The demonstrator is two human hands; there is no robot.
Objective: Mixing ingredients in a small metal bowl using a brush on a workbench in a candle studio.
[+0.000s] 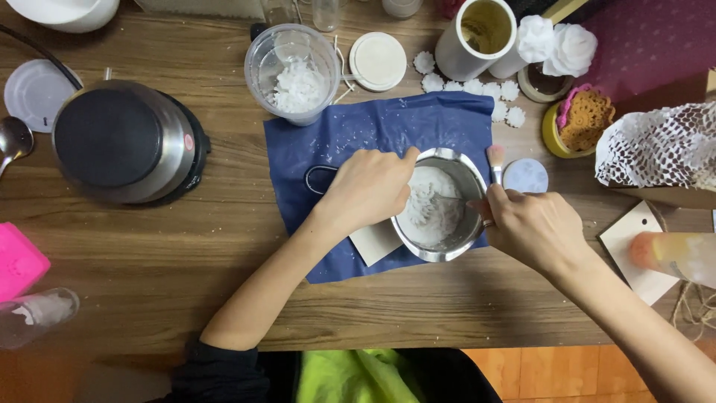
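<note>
Squarely between both hands' fingers, metal pot (white flakes inside).

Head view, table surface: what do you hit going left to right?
pink mould → round hot plate → clear cup of white flakes → left hand → steel pot → right hand → white mesh wrap
</note>
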